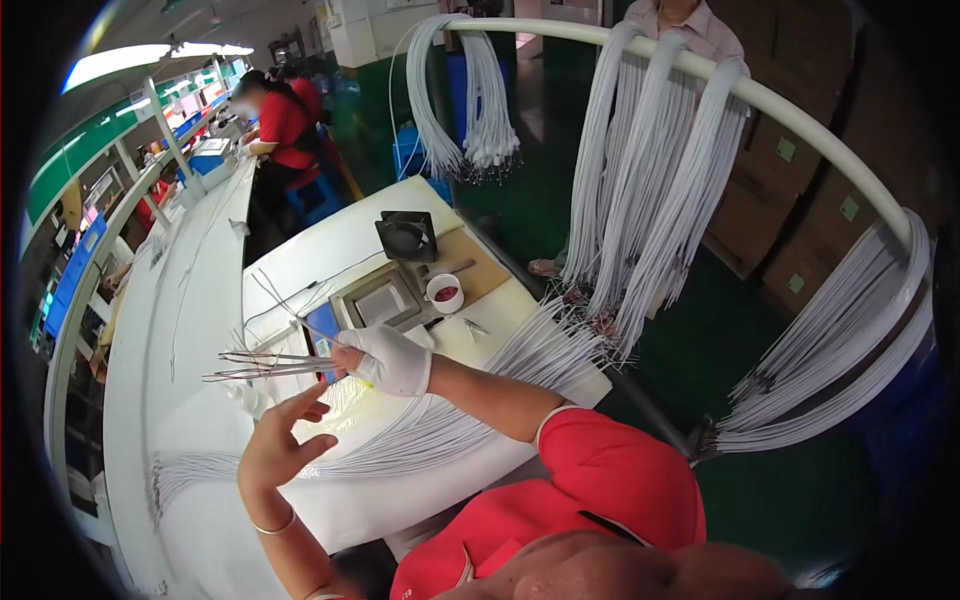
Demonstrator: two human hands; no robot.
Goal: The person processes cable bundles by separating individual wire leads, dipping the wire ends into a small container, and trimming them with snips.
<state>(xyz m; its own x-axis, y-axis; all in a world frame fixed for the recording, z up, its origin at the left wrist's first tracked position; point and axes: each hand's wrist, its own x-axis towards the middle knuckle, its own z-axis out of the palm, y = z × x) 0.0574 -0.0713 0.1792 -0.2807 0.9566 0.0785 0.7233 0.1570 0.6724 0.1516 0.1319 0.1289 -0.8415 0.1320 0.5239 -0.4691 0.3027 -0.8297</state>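
My right hand (392,362), in a white glove, is closed around a small bundle of thin wires (285,366), whose dark ends point left. My left hand (283,445) is bare, just below the wire ends, with its fingers bent and the thumb apart. It holds nothing visible. Below my right hand, many long white wires (400,445) fan across the white table (330,235). A shiny yellowish sheet (350,400) and a blue item (322,325) lie partly behind my hands.
On the table are a black fan (407,236), a grey framed device (380,300) and a white cup (444,293) with red contents. White wire bundles (640,170) hang from a curved rail (800,125). A person in red (285,130) sits further back; another person (690,20) stands behind the rail.
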